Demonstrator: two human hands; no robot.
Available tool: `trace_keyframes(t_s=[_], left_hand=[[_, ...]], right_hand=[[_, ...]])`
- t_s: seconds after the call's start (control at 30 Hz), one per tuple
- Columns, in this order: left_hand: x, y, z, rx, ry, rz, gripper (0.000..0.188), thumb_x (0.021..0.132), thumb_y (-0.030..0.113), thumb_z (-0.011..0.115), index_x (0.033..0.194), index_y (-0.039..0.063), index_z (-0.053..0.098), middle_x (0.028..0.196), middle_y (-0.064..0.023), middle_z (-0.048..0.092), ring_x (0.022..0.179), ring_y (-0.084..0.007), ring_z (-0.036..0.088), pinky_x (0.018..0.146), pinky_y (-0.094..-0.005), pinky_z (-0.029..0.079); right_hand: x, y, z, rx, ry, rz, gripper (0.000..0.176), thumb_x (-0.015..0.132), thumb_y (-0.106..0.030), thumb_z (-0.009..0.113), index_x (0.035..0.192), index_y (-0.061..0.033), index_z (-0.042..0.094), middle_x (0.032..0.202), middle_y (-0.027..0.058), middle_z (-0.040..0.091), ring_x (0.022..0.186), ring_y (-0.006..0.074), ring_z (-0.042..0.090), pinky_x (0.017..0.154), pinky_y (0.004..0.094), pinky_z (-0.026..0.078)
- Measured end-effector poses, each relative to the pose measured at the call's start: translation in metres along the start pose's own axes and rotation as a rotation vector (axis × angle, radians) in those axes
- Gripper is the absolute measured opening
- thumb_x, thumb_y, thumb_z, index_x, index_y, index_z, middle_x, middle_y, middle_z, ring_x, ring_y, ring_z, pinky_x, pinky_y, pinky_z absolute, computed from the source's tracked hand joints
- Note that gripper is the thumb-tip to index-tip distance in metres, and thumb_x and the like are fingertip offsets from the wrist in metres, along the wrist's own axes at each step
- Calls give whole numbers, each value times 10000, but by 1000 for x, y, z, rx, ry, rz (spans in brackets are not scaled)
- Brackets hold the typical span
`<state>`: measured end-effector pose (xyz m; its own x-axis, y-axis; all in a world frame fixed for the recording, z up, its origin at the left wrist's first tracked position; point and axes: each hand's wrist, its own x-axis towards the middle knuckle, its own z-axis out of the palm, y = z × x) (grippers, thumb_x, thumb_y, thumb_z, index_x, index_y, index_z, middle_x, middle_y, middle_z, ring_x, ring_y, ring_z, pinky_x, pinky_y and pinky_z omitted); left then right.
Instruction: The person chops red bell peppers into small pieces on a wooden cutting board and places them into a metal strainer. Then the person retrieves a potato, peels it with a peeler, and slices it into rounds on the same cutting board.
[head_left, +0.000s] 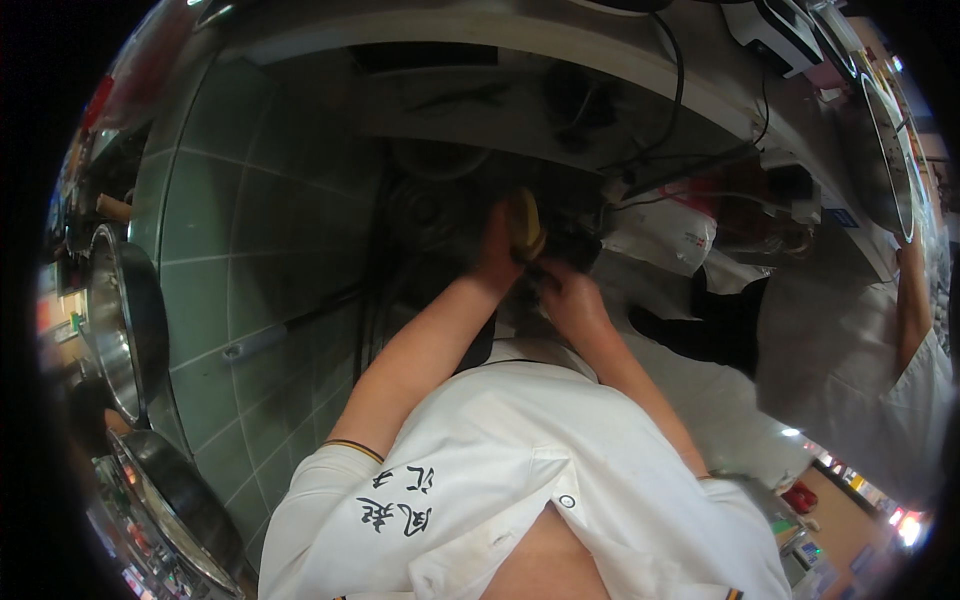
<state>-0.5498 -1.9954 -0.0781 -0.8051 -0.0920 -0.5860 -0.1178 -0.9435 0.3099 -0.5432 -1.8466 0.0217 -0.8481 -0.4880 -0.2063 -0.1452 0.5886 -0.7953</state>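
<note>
In the dim space below the counter, my left hand (501, 244) is shut on a yellow object (527, 225), which looks like a sponge or cloth; its kind is not certain. Close beside its lower end is my right hand (574, 300), with the fingers bent around something dark and small that I cannot make out. Both arms reach down in front of my white shirt. Shadow hides most of what lies beneath the hands.
Green tiles (202, 210) line the left side, with metal pans (124, 322) beyond. White plastic bags (660, 232) and cables lie to the right of my hands. Another person's dark shoe (664, 330) and forearm (911, 300) are at the right. The counter edge (450, 30) curves across the top.
</note>
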Motion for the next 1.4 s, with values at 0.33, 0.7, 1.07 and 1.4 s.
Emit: trace_keyframes(t_s=[0.33, 0.7, 1.07, 1.4], left_hand=[[-24, 11, 7, 54, -53, -117, 479, 972, 487, 501, 1347, 190, 511, 1284, -46, 567, 1189, -247, 538, 929, -481, 503], [-32, 2, 7, 248, 6, -56, 431, 912, 486, 596, 1207, 173, 609, 1092, -12, 642, 974, -166, 622, 759, -356, 539], [-3, -7, -14, 232, -60, 150, 451, 936, 514, 544, 1210, 161, 604, 1113, -22, 635, 997, -177, 617, 782, -364, 532], [6, 14, 4, -43, -62, -115, 406, 936, 484, 573, 1199, 176, 603, 1115, -35, 628, 1030, -203, 607, 805, -412, 534]], right_hand=[[41, 7, -40, -72, 115, 49, 336, 905, -147, 590, 1218, -45, 657, 900, 201, 707, 784, 249, 686, 723, 345, 530], [52, -2, -28, -147, 105, -15, 304, 910, -161, 570, 1178, -42, 652, 1068, 244, 675, 1017, 401, 647, 856, 425, 522], [13, -12, -9, -88, -31, 111, 334, 886, -113, 553, 1203, -77, 650, 996, 264, 665, 934, 435, 642, 797, 470, 530], [4, -3, -32, 125, -46, 167, 336, 893, -139, 588, 1213, -74, 668, 946, 226, 666, 842, 315, 634, 760, 373, 524]])
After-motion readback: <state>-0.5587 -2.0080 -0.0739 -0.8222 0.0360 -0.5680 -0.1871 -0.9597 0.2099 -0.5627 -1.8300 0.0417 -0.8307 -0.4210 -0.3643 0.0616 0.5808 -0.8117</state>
